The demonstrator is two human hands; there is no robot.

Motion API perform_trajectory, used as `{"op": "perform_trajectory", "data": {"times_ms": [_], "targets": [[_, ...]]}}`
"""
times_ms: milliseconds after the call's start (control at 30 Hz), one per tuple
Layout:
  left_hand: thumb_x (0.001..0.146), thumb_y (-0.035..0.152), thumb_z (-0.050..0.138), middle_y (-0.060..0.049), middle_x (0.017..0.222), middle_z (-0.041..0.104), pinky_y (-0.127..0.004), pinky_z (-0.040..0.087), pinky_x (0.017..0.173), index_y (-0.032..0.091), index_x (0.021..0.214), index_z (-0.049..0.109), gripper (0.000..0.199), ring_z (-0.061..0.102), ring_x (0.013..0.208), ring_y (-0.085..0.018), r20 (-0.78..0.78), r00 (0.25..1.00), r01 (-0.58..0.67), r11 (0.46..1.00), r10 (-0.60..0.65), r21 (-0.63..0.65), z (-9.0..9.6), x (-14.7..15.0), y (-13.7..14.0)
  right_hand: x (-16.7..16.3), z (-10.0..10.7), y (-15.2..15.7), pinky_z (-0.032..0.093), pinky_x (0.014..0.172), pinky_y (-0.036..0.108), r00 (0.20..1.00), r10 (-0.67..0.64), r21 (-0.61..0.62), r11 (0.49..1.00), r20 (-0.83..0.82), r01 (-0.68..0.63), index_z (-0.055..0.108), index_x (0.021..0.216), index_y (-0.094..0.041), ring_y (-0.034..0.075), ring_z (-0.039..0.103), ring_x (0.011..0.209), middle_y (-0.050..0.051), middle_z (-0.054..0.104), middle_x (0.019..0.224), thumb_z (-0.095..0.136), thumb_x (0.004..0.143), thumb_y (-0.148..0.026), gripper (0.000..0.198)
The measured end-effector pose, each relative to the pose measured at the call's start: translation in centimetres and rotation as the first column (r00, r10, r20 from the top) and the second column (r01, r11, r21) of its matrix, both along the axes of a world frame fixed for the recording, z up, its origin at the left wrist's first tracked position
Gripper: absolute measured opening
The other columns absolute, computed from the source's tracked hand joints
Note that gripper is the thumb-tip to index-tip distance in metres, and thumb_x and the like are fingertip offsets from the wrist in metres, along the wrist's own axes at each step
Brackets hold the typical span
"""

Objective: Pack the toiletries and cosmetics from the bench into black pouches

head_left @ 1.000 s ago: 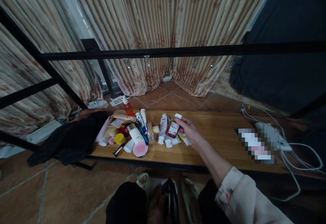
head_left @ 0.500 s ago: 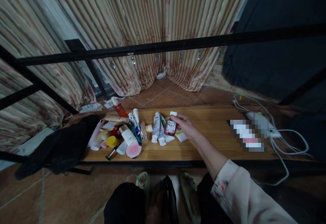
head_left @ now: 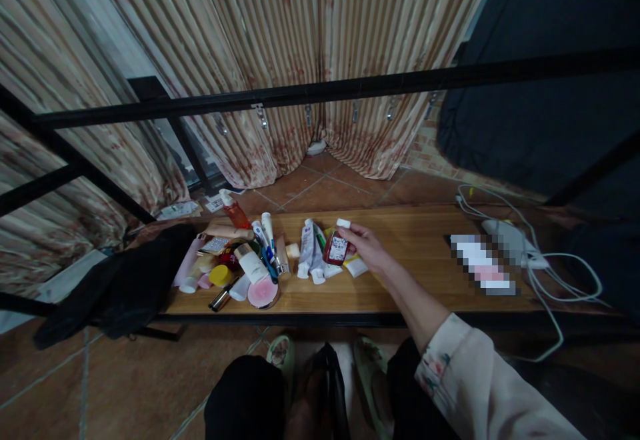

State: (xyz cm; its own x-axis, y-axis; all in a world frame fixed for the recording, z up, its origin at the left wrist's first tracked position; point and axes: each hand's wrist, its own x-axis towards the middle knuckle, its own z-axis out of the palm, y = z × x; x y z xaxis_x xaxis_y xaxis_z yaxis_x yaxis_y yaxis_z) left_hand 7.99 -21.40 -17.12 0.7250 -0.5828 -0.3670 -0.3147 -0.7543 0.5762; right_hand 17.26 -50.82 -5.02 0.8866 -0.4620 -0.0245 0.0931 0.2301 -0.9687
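My right hand [head_left: 367, 248] is closed on a small dark-red bottle [head_left: 338, 248] with a white cap and a pale printed label. It is held over the wooden board, slightly tilted, and a flat white-and-yellow packet [head_left: 356, 267] lies just under my fingers. Left of the bottle, squeezed white tubes [head_left: 311, 253] lie side by side. Further left is a heap of cosmetics: a white-labelled bottle [head_left: 251, 265], a round pink compact [head_left: 263, 291], a yellow-lidded jar [head_left: 221, 275] and an orange pump bottle [head_left: 233, 210]. My left hand does not appear.
The wooden board [head_left: 415, 293] carries a blurred-out flat object [head_left: 483, 265] and a white power strip with cables [head_left: 537, 260] at right. Black cloth [head_left: 125, 287] hangs over its left end. A black metal bar [head_left: 320, 90] crosses above, before striped curtains [head_left: 280, 27].
My right hand still holds the bottle, which has turned a little and shifted slightly right, its label facing more toward me. Other things look the same.
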Motion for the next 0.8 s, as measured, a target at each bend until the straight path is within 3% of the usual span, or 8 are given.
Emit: {"op": "perform_trajectory", "data": {"times_ms": [167, 400, 567, 667, 800], "targets": [[0.061, 0.007, 0.048, 0.0, 0.145, 0.043, -0.031, 0.031, 0.112, 0.028, 0.126, 0.056, 0.069, 0.034, 0.136, -0.022, 0.012, 1.0, 0.004, 1.0, -0.004, -0.009, 0.0, 0.0, 0.0, -0.6, -0.4, -0.8, 0.038, 0.052, 0.02, 0.994, 0.097, -0.027, 0.995, 0.05, -0.096, 0.07, 0.094, -0.02, 0.006, 0.048, 0.052, -0.002, 0.066, 0.075, 0.076, 0.064, -0.043, 0.038], [0.061, 0.007, 0.048, 0.0, 0.145, 0.042, -0.032, 0.03, 0.113, 0.027, 0.127, 0.055, 0.069, 0.035, 0.136, -0.021, 0.004, 1.0, -0.009, 1.0, 0.009, -0.013, 0.2, -0.1, -0.1, -1.5, 0.4, -0.8, 0.045, 0.066, 0.021, 0.95, 0.241, 0.081, 0.962, 0.2, -0.261, 0.069, 0.1, -0.025, 0.012, 0.06, 0.08, 0.001, 0.069, 0.098, 0.074, 0.071, -0.037, 0.032], [0.059, 0.008, 0.05, -0.001, 0.145, 0.042, -0.031, 0.03, 0.113, 0.028, 0.127, 0.056, 0.07, 0.033, 0.137, -0.024, -0.01, 1.0, -0.005, 1.0, 0.005, -0.008, 0.5, 0.0, -0.2, -1.7, 0.3, -0.9, 0.046, 0.068, 0.022, 0.938, 0.271, 0.136, 0.943, 0.214, -0.303, 0.068, 0.102, -0.024, 0.012, 0.06, 0.079, 0.002, 0.069, 0.098, 0.074, 0.072, -0.036, 0.033], [0.057, 0.007, 0.051, 0.0, 0.145, 0.043, -0.03, 0.028, 0.113, 0.03, 0.126, 0.056, 0.073, 0.032, 0.138, -0.024, -0.024, 1.0, -0.01, 1.0, 0.01, 0.0, 0.7, 0.0, -0.4, -1.6, 0.3, -1.3, 0.047, 0.066, 0.023, 0.953, 0.208, 0.182, 0.951, 0.222, -0.25, 0.068, 0.099, -0.024, 0.011, 0.058, 0.071, 0.001, 0.069, 0.093, 0.073, 0.072, -0.041, 0.032], [0.055, 0.006, 0.052, 0.001, 0.143, 0.046, -0.029, 0.027, 0.112, 0.031, 0.123, 0.058, 0.073, 0.033, 0.137, -0.023, -0.049, 0.998, -0.045, 0.999, 0.046, 0.017, 0.7, -0.1, -0.4, -1.6, 0.7, -1.8, 0.047, 0.058, 0.022, 0.986, -0.037, 0.179, 0.984, 0.164, 0.008, 0.067, 0.088, -0.024, 0.01, 0.055, 0.062, -0.002, 0.066, 0.079, 0.076, 0.067, -0.046, 0.031]]}}
